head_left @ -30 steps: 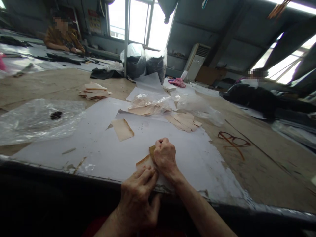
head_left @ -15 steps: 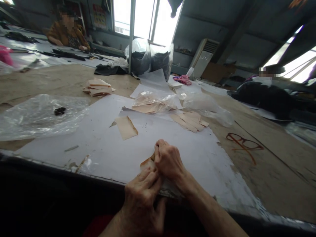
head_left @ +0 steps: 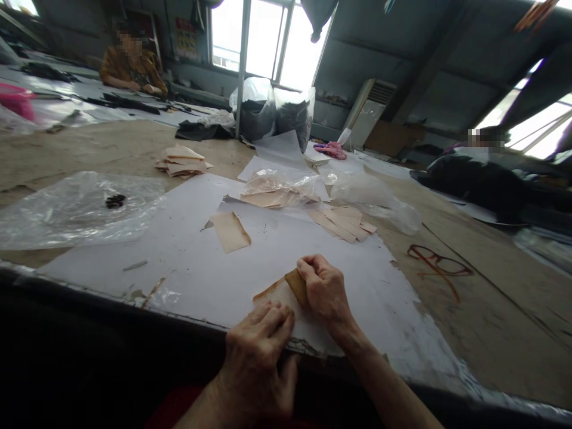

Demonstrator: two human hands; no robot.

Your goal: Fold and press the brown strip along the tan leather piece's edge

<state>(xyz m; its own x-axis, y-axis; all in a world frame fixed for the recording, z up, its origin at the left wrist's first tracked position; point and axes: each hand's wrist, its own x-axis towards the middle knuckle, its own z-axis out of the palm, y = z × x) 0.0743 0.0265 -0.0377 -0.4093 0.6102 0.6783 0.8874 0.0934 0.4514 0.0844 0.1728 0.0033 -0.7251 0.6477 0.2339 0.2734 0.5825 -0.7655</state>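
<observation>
Head view: the right hand has its grip closed on a brown piece, which lies just left of the knuckles. The visible length slants down and rightward toward the near edge of the tabletop, overlapping a pale piece with an orange-brown border. The left hand, thumb apart and grip unclosed, rests fingertips on the pale piece; the right is nearer the brown one.

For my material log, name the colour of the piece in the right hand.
The piece is mustard brown; see the head view.
</observation>
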